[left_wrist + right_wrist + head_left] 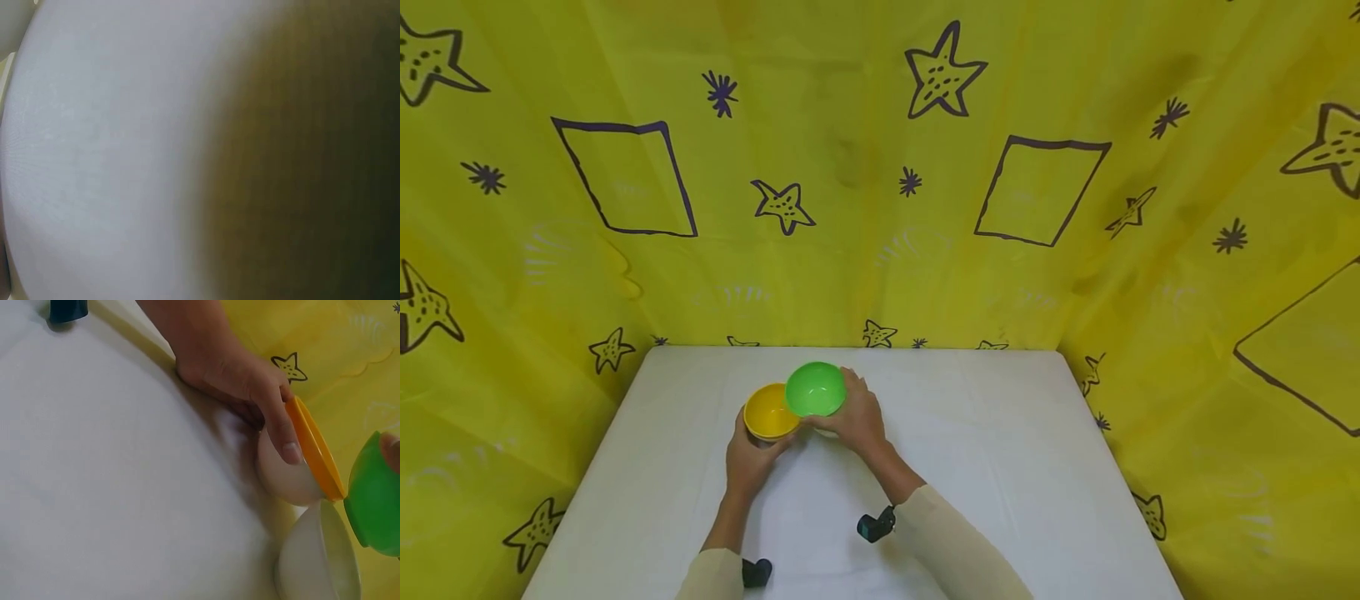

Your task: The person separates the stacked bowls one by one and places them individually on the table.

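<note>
On the left of the pair in the head view is an orange bowl (767, 412), nested in a white bowl (284, 469) whose side shows in the right wrist view. My left hand (748, 462) grips this nested pair, thumb against the white side. A green bowl (815, 389) is held up by my right hand (859, 421), its edge overlapping the orange bowl in the head view. Below the green one, a second white bowl (312, 562) stands on the table, close beside the nested pair. The left wrist view is mostly blur.
A white-covered table (985, 433) spreads under both hands. Yellow curtains (850, 275) with drawn stars and squares hang along its back and sides. A small dark device (876, 525) sits at the right wrist, another dark device (757, 572) at the left.
</note>
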